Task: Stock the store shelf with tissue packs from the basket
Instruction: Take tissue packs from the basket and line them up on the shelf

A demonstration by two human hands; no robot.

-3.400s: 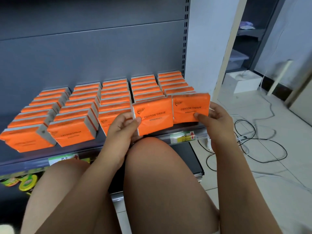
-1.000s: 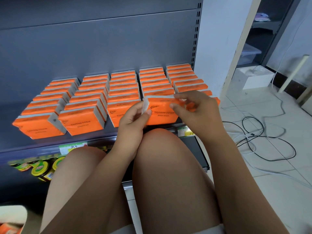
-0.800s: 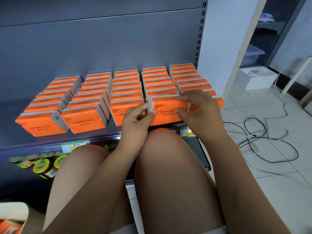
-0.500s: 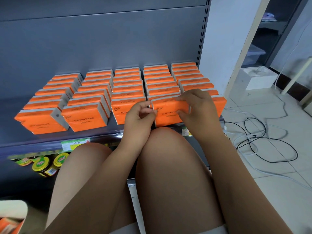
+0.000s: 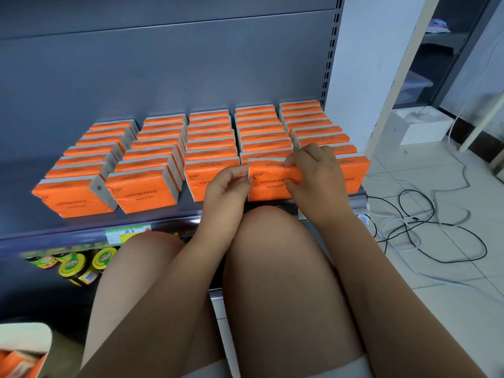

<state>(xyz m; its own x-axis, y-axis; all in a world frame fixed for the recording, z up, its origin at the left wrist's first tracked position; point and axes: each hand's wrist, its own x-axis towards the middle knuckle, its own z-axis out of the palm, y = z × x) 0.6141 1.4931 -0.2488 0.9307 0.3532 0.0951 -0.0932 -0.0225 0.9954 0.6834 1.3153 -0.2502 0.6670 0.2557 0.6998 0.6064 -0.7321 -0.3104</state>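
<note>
Seen from the head camera, an orange tissue pack (image 5: 268, 182) stood upright at the front edge of the grey shelf (image 5: 169, 217), in the fourth of five rows of stocked packs (image 5: 141, 193). The right hand (image 5: 316, 175) gripped its top right, fingers curled over the upper edge, while the left hand (image 5: 229, 186) pinched its left edge. The basket (image 5: 27, 334) sat at lower left, holding more orange packs

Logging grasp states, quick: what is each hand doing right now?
Left hand: pinches the left edge of the front orange plastic-wrapped tissue pack.
Right hand: grips the same pack's top.
</note>
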